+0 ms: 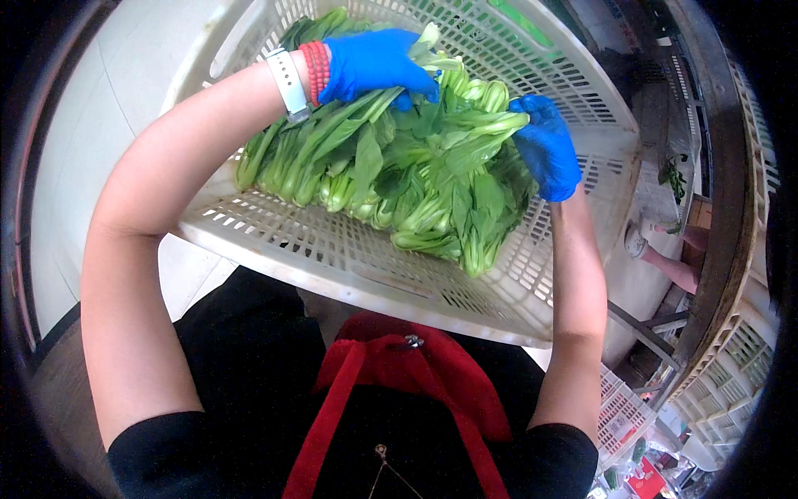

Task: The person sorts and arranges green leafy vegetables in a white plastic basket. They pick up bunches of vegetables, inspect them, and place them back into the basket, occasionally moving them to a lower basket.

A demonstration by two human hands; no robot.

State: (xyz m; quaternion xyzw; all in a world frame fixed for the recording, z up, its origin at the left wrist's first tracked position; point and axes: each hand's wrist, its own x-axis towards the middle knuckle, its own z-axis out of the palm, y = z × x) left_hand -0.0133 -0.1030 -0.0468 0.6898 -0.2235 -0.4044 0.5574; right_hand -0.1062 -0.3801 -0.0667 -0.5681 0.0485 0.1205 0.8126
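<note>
Rows of bok choy (pixel 399 162) lie in a white slatted plastic crate (pixel 268 234) before me, their pale bases mostly pointing outward. My left hand (pixel 377 65), in a blue glove, is curled around a bok choy (pixel 429 38) at the upper part of the pile; its palm and part of the stalks are hidden. At the right side of the crate, my right hand (pixel 547 146), gloved too, pinches the pale base of another bok choy (pixel 499 125). The leaves of this one spread left over the pile.
Several more plastic crates (pixel 723 368) stand at the right behind a dark post (pixel 726 249). Another person's leg and shoe (pixel 636 240) show there. A red bead bracelet (pixel 315 72) and a white watch strap (pixel 287 81) sit on my left wrist.
</note>
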